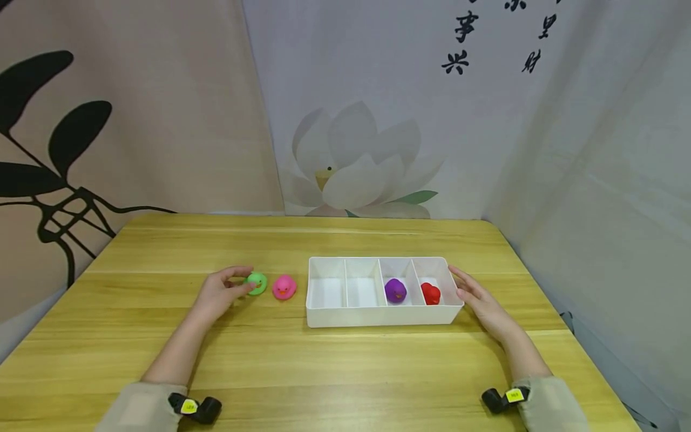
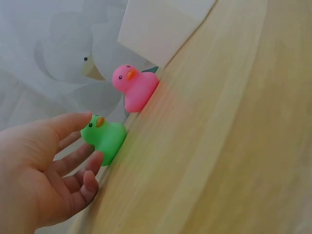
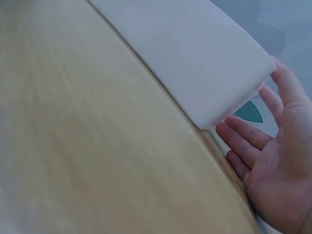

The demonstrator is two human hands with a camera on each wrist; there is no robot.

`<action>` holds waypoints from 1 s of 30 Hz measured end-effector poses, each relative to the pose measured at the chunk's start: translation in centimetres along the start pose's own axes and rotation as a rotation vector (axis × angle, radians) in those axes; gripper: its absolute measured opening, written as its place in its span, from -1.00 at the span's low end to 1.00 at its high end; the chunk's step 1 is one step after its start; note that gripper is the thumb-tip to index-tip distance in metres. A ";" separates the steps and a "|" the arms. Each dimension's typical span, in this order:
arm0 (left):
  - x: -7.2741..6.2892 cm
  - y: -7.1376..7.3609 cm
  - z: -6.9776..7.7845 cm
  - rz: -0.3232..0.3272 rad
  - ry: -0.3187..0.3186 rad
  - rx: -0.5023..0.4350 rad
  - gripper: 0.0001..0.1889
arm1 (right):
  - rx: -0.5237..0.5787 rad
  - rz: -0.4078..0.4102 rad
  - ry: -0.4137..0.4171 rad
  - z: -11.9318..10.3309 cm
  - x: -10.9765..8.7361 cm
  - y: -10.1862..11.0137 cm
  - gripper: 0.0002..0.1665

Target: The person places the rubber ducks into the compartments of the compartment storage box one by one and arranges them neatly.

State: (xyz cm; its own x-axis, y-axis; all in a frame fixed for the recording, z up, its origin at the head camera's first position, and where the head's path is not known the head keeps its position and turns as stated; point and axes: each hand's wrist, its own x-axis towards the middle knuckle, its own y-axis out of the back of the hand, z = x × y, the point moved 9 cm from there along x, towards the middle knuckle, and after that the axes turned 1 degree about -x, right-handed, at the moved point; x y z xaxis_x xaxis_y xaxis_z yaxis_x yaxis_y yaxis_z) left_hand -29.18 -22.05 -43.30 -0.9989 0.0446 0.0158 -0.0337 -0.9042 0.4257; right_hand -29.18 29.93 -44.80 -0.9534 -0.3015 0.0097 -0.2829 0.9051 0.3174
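My left hand (image 1: 220,292) is at a green rubber duck (image 1: 258,282), its fingers loosely curved about the duck's left side. In the left wrist view a fingertip meets the green duck's head (image 2: 92,130), and the duck sits upright on the table. Just to its right stands a pink rubber duck (image 1: 284,287). With relaxed fingers, my right hand (image 1: 484,306) touches the right end of a white divided box (image 1: 378,316). A purple duck (image 1: 396,291) lies in the box's third compartment from the left, and a red duck (image 1: 430,294) in the rightmost one.
The box's two left compartments hold nothing. Everything rests on a wooden table (image 1: 345,372), whose far edge meets a printed cloth backdrop (image 1: 378,90). A light cloth (image 1: 610,180) hangs along the right side.
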 end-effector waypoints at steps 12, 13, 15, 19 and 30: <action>0.0 -0.1 0.1 0.083 -0.003 0.048 -0.53 | -0.017 0.000 0.011 -0.4 -0.1 -0.1 -0.36; 0.0 -0.1 0.1 0.085 -0.002 0.050 -0.52 | -0.019 -0.001 0.010 -0.3 -0.1 -0.1 -0.36; -0.1 -0.1 0.1 0.086 0.002 0.053 -0.53 | -0.022 -0.005 0.010 -0.3 -0.1 -0.2 -0.36; -0.1 -0.1 0.1 0.082 0.003 0.056 -0.54 | -0.021 -0.006 0.008 0.0 -0.1 -0.1 -0.36; -0.3 0.5 1.6 0.089 -0.017 0.017 -0.48 | -0.019 -0.002 0.010 0.2 -0.2 0.1 -0.36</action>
State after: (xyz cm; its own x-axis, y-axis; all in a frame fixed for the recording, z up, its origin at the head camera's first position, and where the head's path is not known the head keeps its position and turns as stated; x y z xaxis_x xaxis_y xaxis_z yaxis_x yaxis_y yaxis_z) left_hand -28.90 -21.82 -41.65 -0.9971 -0.0285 0.0701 0.0564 -0.8975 0.4375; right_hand -29.02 30.11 -44.97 -0.9518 -0.3061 0.0188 -0.2824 0.8987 0.3356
